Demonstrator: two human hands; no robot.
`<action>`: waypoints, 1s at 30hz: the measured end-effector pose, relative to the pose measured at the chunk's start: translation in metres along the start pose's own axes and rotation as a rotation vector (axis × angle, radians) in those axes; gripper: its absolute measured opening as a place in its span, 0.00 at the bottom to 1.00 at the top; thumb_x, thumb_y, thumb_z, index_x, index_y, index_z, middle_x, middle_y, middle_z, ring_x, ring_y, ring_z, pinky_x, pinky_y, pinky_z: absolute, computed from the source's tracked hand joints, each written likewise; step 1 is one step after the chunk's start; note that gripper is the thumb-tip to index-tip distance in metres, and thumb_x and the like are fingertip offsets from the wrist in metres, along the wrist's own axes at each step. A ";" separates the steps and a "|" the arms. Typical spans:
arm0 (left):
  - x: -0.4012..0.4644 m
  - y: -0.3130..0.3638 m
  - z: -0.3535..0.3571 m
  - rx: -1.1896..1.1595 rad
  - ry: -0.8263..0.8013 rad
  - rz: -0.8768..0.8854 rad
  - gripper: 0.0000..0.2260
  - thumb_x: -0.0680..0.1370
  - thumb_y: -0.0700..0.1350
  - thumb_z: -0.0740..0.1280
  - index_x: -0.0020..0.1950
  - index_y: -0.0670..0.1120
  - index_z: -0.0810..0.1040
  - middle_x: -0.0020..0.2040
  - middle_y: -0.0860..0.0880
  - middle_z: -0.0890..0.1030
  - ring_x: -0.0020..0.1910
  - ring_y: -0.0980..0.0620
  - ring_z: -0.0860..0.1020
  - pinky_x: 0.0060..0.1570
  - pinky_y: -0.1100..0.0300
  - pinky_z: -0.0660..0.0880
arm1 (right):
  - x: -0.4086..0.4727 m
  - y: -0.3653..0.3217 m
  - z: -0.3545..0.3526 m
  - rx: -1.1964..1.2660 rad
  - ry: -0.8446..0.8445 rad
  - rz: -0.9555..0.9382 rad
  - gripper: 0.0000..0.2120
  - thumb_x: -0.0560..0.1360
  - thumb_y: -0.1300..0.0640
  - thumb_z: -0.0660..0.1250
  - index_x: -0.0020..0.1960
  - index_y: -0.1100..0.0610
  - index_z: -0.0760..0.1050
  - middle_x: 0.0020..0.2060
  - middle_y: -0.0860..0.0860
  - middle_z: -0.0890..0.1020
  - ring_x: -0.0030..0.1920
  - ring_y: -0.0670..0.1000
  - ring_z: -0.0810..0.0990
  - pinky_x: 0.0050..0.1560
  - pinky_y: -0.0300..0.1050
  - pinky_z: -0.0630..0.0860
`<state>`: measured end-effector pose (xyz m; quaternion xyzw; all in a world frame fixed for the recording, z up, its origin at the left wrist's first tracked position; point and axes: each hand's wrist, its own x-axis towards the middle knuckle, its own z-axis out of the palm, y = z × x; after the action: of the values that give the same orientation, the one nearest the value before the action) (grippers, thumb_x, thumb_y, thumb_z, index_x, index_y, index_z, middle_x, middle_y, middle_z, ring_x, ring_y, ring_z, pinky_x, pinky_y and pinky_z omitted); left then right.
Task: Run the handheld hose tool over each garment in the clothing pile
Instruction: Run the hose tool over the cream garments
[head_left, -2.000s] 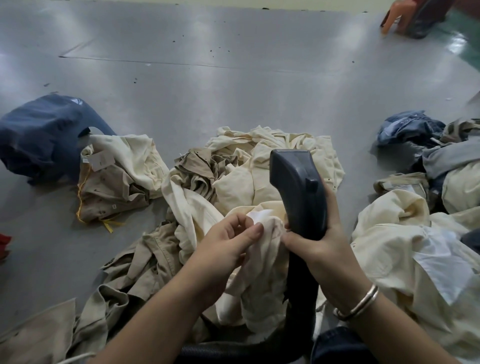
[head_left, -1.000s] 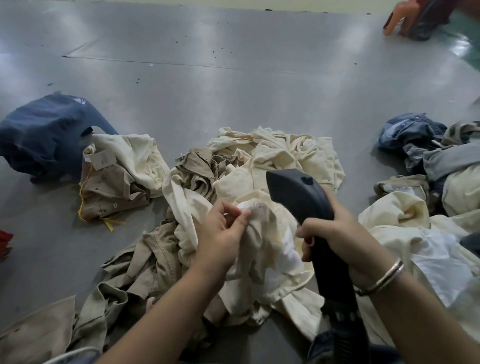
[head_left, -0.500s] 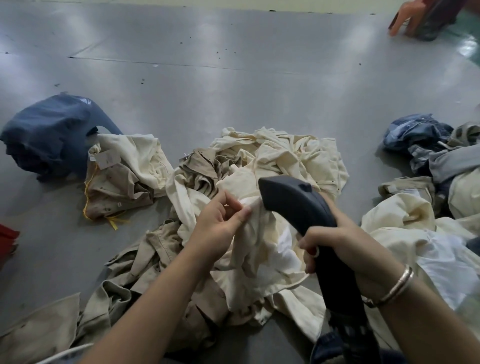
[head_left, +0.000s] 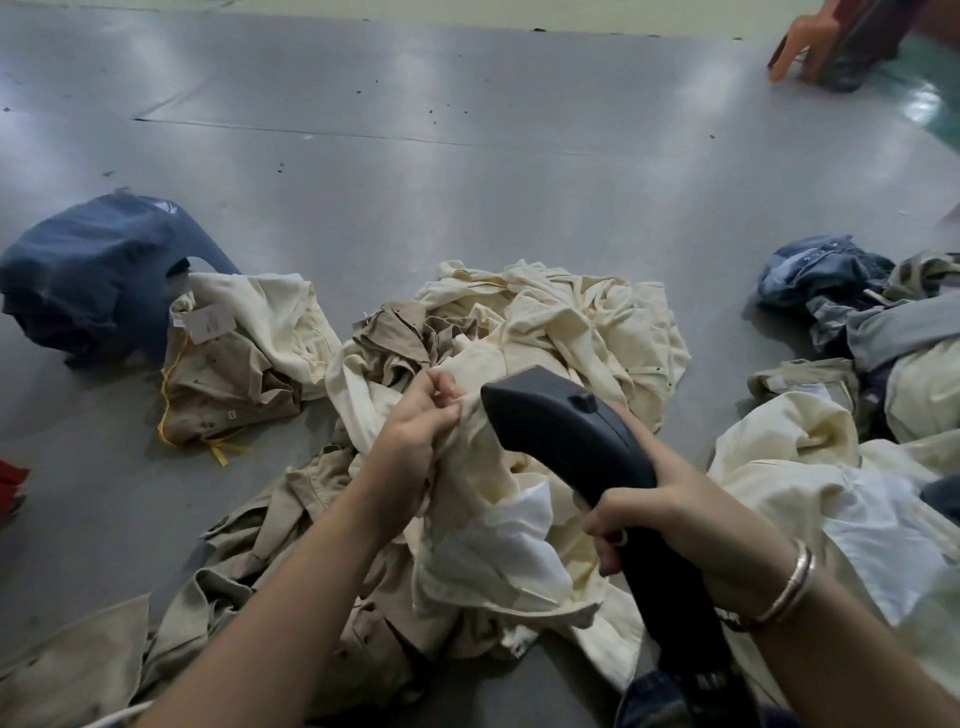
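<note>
One hose tool (head_left: 566, 431), two hands. The right hand (head_left: 670, 514) is wrapped round its handle; its head touches the cream garment (head_left: 498, 519) that the left hand (head_left: 415, 431) pinches just beside it, above the clothing pile (head_left: 571, 322) on the floor (head_left: 467, 197).

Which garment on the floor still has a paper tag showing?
The tan-and-cream garment at left, beside the dark blue one; its tag lies on top.

The grey floor (head_left: 467, 208) carried a central heap of cream and khaki garments (head_left: 545, 332), a navy garment (head_left: 88, 270) toward its left edge, and mixed clothes (head_left: 857, 364) at the right edge.
</note>
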<state>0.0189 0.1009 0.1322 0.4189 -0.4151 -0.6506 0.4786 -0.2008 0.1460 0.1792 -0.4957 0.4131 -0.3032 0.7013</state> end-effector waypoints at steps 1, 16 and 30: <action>0.001 0.002 0.001 -0.061 0.034 -0.010 0.06 0.68 0.39 0.59 0.40 0.49 0.70 0.37 0.49 0.73 0.36 0.53 0.72 0.36 0.62 0.72 | 0.001 0.000 0.000 -0.004 0.022 -0.021 0.31 0.58 0.65 0.72 0.54 0.37 0.76 0.34 0.56 0.77 0.28 0.57 0.76 0.31 0.48 0.76; -0.008 0.005 0.010 -0.397 -0.057 -0.184 0.05 0.65 0.39 0.59 0.39 0.46 0.66 0.35 0.46 0.66 0.33 0.51 0.68 0.34 0.58 0.70 | 0.003 -0.013 0.001 0.019 0.039 -0.150 0.34 0.56 0.63 0.73 0.56 0.35 0.74 0.35 0.55 0.78 0.28 0.57 0.77 0.30 0.47 0.76; -0.004 0.014 0.009 -0.573 -0.030 -0.058 0.12 0.59 0.39 0.61 0.41 0.45 0.68 0.34 0.47 0.71 0.35 0.49 0.72 0.37 0.57 0.75 | 0.020 0.002 0.007 0.024 0.515 -0.277 0.40 0.61 0.61 0.79 0.66 0.39 0.67 0.59 0.52 0.78 0.56 0.54 0.81 0.55 0.52 0.79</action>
<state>0.0152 0.1037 0.1487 0.2683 -0.2091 -0.7609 0.5525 -0.1854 0.1330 0.1728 -0.4458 0.5020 -0.5168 0.5312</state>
